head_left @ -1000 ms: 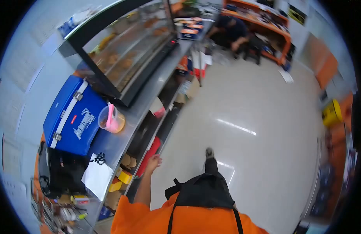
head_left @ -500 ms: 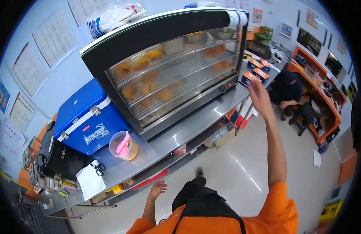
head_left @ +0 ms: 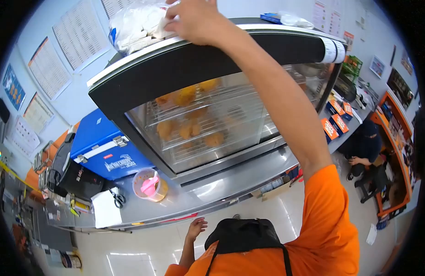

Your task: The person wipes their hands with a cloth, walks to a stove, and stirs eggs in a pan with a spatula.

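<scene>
My right hand (head_left: 196, 19) reaches up to the top of the glass-fronted food warmer (head_left: 143, 69). Its curled fingers grip the near side of a clear plastic bag (head_left: 136, 25) with white contents. Which layer of the bag they pinch is hard to make out. Behind the warmer's glass, golden fried pieces (head_left: 191, 131) lie on wire racks, partly hidden by my forearm. My left hand (head_left: 196, 228) hangs low in front of the steel counter, fingers loosely apart and holding nothing.
On the counter (head_left: 203, 184) stand a blue cooler box (head_left: 109, 149), a plastic tub (head_left: 159, 192) with a pink-handled utensil, and black scissors (head_left: 117, 198) by white paper. Orange-and-blue boxes (head_left: 329, 129) sit right of the warmer. A person (head_left: 364, 142) in dark clothes is low down beyond.
My right hand has swung from the boxes at the right up and left to the bag on the warmer. The view has shifted; my left hand still hangs low.
</scene>
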Available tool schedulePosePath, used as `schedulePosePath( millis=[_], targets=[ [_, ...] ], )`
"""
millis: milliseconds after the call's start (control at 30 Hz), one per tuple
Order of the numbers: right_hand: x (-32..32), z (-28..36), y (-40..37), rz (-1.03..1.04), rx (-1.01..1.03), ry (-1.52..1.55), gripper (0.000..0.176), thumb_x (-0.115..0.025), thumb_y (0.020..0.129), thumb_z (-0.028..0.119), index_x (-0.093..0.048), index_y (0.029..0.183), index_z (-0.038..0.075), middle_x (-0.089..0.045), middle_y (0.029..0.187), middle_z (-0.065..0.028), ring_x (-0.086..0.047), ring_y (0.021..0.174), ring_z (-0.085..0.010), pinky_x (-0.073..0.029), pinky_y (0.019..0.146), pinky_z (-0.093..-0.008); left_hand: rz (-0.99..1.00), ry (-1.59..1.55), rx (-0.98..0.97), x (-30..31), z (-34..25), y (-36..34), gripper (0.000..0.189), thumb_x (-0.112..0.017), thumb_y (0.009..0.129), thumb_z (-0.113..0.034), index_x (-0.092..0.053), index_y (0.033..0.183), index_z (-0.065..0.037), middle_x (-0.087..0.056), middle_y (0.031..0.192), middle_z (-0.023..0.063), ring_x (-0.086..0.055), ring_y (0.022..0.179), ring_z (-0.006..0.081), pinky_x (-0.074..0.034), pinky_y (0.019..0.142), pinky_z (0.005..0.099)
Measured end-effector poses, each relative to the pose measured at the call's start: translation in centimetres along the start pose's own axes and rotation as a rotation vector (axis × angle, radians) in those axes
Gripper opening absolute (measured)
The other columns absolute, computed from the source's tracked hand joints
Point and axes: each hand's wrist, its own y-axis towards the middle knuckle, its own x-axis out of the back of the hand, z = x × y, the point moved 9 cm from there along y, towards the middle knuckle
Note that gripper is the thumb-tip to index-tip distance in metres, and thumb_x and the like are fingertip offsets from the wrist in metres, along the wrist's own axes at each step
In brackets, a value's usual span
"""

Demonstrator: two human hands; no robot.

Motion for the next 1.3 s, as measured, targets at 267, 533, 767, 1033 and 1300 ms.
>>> schedulePosePath(
  millis=[267,533,767,1033,1300],
  targets=[
    [2.3,-4.1,0.2,-0.009,-0.133,0.488,0.032,-0.063,0.079,0.027,-0.065,0.087,-0.004,-0.063,0.086,-0.0198,-0.06,0.085,-0.0289,-0.045,0.078,-0.0347,-0.192,-0.014,0.084,1.0,0.0,-0.6,0.032,-0.043,0.089,-0.02,-0.047,0.118,-0.006,-0.061,0.099,0.0105,-0.061,0.085,0.02,-0.048,0.071,0.0317],
    [9.5,-6.1,-1.1,-0.668,-0.128,0.737,0.026,-0.055,0.087,0.018,-0.059,0.079,-0.006,-0.056,0.063,-0.0068,-0.048,0.059,-0.0099,-0.039,0.054,-0.0254,-0.202,0.087,-0.056,0.1,-4.1,1.7,0.032,-0.045,0.09,-0.021,-0.047,0.117,-0.005,-0.061,0.1,0.0107,-0.06,0.086,0.0183,-0.048,0.072,0.0317],
    [10.0,-1.8,0.1,-0.184,0.101,0.853,0.022,-0.042,0.081,0.008,-0.059,0.079,-0.005,-0.059,0.078,-0.0102,-0.051,0.066,-0.0127,-0.041,0.063,-0.0239,-0.149,0.06,-0.002,-1.2,-3.0,2.0,0.032,-0.045,0.088,-0.018,-0.047,0.118,-0.006,-0.061,0.101,0.0105,-0.06,0.086,0.019,-0.048,0.072,0.0321],
    [-1.0,-0.8,-1.0,0.298,-0.049,0.078,0.021,-0.058,0.07,0.017,-0.068,0.087,0.009,-0.066,0.089,-0.0115,-0.062,0.086,-0.0283,-0.049,0.071,-0.0402,-0.064,-0.077,0.077,-2.4,-2.0,-0.4,0.039,-0.049,0.09,-0.031,-0.048,0.117,-0.003,-0.058,0.105,0.014,-0.057,0.096,0.0216,-0.045,0.084,0.0342],
    [-2.1,-0.7,-0.3,0.173,-0.022,-0.004,0.022,-0.06,0.074,0.027,-0.069,0.087,0.013,-0.066,0.092,-0.0114,-0.063,0.084,-0.0271,-0.05,0.068,-0.0397,0.029,0.09,0.097,-2.6,-4.7,-0.5,0.04,-0.047,0.091,-0.031,-0.046,0.119,-0.002,-0.058,0.106,0.0142,-0.056,0.097,0.0214,-0.045,0.085,0.0342]
  ],
)
